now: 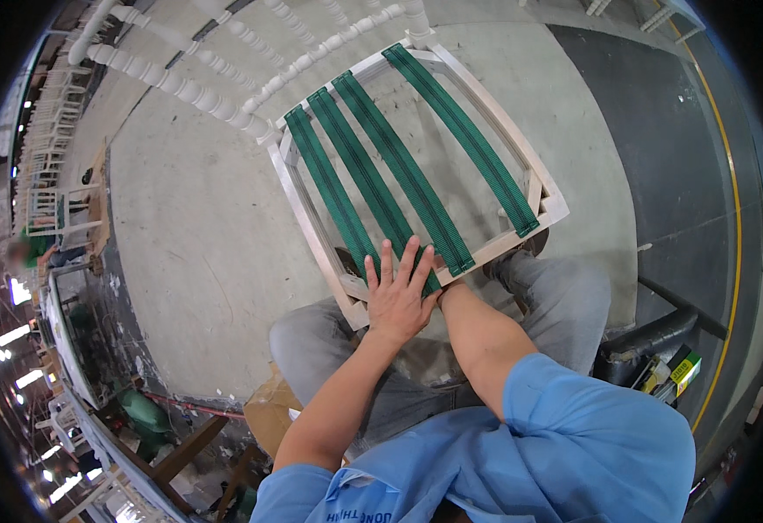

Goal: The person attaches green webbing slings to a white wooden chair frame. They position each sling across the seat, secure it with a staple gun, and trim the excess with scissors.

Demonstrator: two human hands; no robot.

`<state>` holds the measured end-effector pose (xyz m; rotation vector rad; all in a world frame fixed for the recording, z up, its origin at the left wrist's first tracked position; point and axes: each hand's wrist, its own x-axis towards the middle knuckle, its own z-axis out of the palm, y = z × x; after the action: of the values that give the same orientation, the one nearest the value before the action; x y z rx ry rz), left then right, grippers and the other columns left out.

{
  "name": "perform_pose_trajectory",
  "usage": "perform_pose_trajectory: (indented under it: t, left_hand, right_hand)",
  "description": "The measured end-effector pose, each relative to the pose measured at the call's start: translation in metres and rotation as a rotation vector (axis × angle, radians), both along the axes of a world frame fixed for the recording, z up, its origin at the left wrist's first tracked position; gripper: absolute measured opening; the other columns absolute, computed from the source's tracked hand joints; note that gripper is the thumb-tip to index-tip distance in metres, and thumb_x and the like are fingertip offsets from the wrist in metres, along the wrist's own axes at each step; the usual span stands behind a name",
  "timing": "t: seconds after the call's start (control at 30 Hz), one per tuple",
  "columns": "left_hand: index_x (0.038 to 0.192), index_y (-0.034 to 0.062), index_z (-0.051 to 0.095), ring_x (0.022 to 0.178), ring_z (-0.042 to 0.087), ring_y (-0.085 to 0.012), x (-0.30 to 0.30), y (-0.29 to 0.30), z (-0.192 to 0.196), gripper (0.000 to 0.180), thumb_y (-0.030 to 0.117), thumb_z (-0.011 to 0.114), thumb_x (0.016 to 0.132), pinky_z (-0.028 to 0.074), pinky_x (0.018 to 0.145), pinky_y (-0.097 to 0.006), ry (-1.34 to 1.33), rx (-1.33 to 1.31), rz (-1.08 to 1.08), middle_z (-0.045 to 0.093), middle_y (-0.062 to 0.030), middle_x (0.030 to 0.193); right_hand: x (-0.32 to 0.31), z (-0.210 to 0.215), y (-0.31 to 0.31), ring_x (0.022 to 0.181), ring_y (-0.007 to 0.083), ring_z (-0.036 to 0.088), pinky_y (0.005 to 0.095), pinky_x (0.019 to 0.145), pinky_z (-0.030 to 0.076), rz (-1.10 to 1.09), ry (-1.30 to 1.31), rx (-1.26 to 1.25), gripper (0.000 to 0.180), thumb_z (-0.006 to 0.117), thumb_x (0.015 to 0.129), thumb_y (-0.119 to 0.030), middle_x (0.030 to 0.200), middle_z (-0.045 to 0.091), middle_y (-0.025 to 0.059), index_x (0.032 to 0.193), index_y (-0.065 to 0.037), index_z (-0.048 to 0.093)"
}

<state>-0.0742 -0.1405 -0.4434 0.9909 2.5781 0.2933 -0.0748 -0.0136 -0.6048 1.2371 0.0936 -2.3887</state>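
Observation:
A white wooden chair frame [540, 179] with turned back posts [168, 83] stands tilted before my knees. Several green webbing straps [403, 161] with dark stripes run across its seat from back rail to near rail. My left hand [399, 301] lies flat with fingers spread, pressing on the near ends of the two left straps at the near rail. My right forearm [486, 340] reaches to that same rail. Beyond its wrist, my right hand is hidden behind the left hand and the rail, so its fingers do not show. A wider gap separates the rightmost strap [464, 139] from the others.
At my right sits a black holder [647, 344] with a green and yellow box [685, 370] in it. Cardboard [270, 410] lies by my left leg. Rows of white chairs [54, 131] and a person in green stand far left. A yellow line [734, 209] crosses the floor at right.

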Motion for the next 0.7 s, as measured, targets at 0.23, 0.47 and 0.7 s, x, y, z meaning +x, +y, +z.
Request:
perform_pose_trajectory:
  t: [0.23,0.47,0.7]
  left_hand:
    - [0.14,0.0092,0.062,0.119,0.064,-0.0352,0.057,-0.01,0.033,0.043,0.032,0.065,0.103,0.05,0.102,-0.051,-0.243,0.484,0.478,0.067,-0.0148,0.123]
    - [0.101,0.0119,0.063,0.073,0.058,-0.0165,0.078,-0.003,-0.058,0.035,0.042,0.049,0.112,0.041,0.063,-0.034,-1.699,0.855,1.775,0.06,0.0002,0.077]
    - [0.107,0.0147,0.074,0.057,0.052,-0.0152,0.058,0.003,-0.12,0.032,0.044,0.062,0.103,0.041,0.053,-0.032,-2.029,1.224,1.685,0.064,0.0007,0.071]
  right_hand:
    - [-0.005,-0.01,0.004,0.089,0.024,0.074,0.0413,0.071,0.064,0.038,-0.021,0.042,0.047,0.061,0.104,-0.05,0.12,0.074,0.0083,0.132,-0.013,0.067]
    - [-0.012,-0.023,0.008,0.09,0.0245,0.075,0.0414,0.071,0.064,0.07,-0.03,0.086,0.047,0.061,0.104,-0.05,0.12,0.074,0.0091,0.134,-0.013,0.066]
    - [-0.008,-0.035,0.015,0.091,0.0249,0.075,0.0415,0.071,0.064,0.072,-0.063,0.131,0.048,0.062,0.104,-0.049,0.121,0.073,0.0099,0.135,-0.012,0.066]
